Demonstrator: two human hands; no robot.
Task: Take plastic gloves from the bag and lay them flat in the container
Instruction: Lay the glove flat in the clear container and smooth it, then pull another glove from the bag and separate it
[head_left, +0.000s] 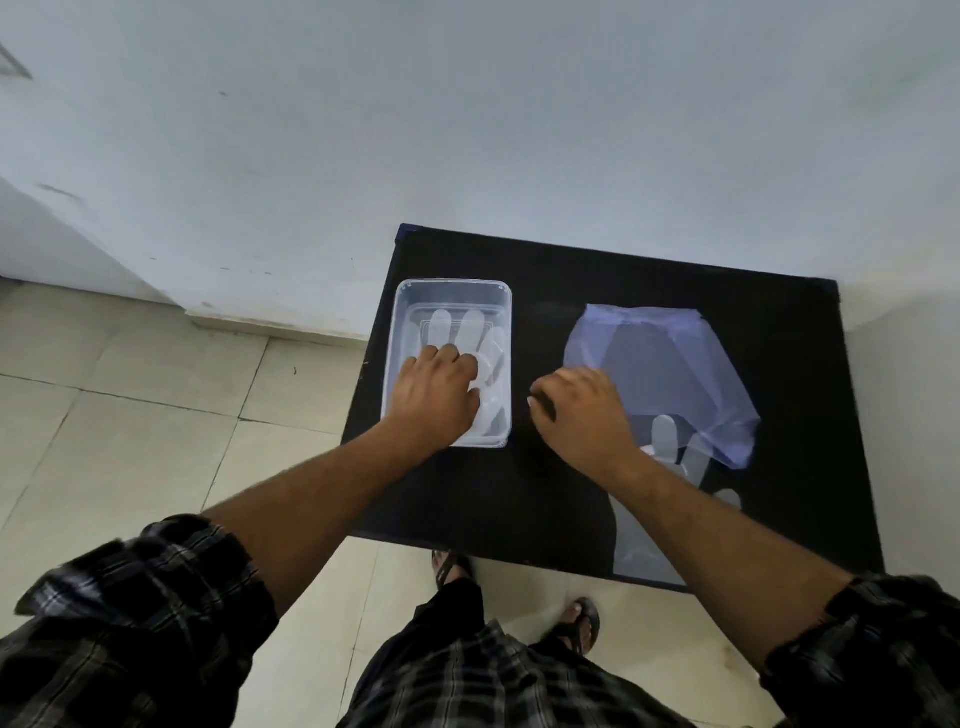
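A clear plastic container (451, 289) stands on the left part of a black table (545, 493). A translucent plastic glove (457, 325) lies inside it, fingers pointing away from me. My left hand (436, 397) rests palm down on that glove inside the container, fingers curled. A pale blue plastic bag (675, 364) lies on the right of the table. Another clear glove (670, 447) lies in front of the bag, partly under my right forearm. My right hand (582, 410) hovers between container and bag, fingers loosely curled, with nothing visible in it.
The table stands against a white wall, its left edge next to tiled floor. My feet in sandals (576, 623) are just below the table's near edge.
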